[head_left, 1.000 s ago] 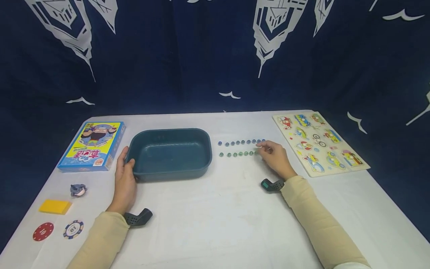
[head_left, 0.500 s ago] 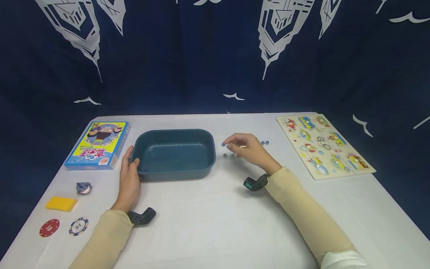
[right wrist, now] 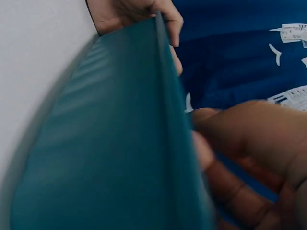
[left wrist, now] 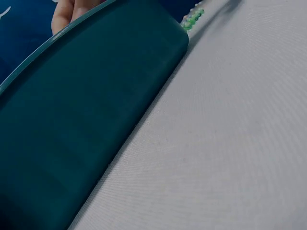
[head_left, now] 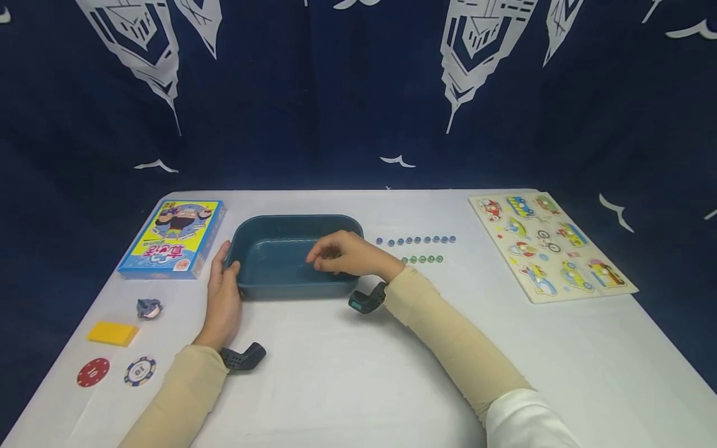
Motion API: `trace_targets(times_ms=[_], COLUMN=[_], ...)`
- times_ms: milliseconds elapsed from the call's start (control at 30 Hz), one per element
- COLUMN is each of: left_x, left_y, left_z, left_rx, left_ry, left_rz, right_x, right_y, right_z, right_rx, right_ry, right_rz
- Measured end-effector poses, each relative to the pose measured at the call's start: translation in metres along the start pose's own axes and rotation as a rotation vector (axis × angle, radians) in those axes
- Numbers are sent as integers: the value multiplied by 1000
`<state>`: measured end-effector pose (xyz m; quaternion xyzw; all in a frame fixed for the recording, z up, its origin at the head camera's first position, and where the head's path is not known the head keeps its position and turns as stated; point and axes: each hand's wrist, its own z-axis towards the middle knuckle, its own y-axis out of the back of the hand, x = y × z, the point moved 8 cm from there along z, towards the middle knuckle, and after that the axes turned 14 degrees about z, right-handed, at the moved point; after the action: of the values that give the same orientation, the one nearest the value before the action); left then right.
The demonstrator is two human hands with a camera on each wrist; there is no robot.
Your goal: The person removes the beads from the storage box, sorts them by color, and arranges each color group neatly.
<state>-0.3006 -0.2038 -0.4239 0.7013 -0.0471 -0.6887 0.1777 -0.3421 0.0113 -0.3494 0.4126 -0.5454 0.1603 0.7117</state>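
Observation:
My left hand (head_left: 223,305) grips the left end of a dark teal rectangular tub (head_left: 297,290), thumb near the rim and fingers along the outer side. Over the tub's interior is my right hand (head_left: 347,254), its thumb and fingers bent together. Whether a small bead lies between those fingertips is hidden; in the right wrist view the tub wall covers part of the fingers (right wrist: 240,191). Right of the tub lie two rows of small glass marbles, a blue row (head_left: 418,240) behind a green row (head_left: 422,259). My right hand and wrist hide the green row's left end.
At the back left lies a blue and yellow card-game box (head_left: 173,239). Nearer are a small shark figure (head_left: 149,308), a yellow block (head_left: 113,333), a red chip (head_left: 93,372) and a white-blue chip (head_left: 140,371). A picture puzzle board (head_left: 551,246) lies on the right.
My right hand has travelled left from the right end of the marble rows to above the tub. The left hand keeps its hold on the tub. The head view has shifted slightly.

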Motion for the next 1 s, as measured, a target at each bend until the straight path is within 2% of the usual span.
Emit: trace_targets(times_ms=[133, 500, 833, 1000], left_x=[0, 0, -2, -1], left_y=[0, 0, -1, 0], left_z=[0, 0, -1, -1], left_rx=[4, 9, 12, 7], left_ry=[-1, 12, -6, -3], left_rz=[12, 29, 49, 45], right_x=[-6, -29, -33, -34], right_y=[-14, -34, -31, -30], right_z=[14, 28, 29, 30], right_rx=[50, 137, 140, 136], right_ry=[-46, -261, -324, -325], right_rz=[-85, -153, -198, -210])
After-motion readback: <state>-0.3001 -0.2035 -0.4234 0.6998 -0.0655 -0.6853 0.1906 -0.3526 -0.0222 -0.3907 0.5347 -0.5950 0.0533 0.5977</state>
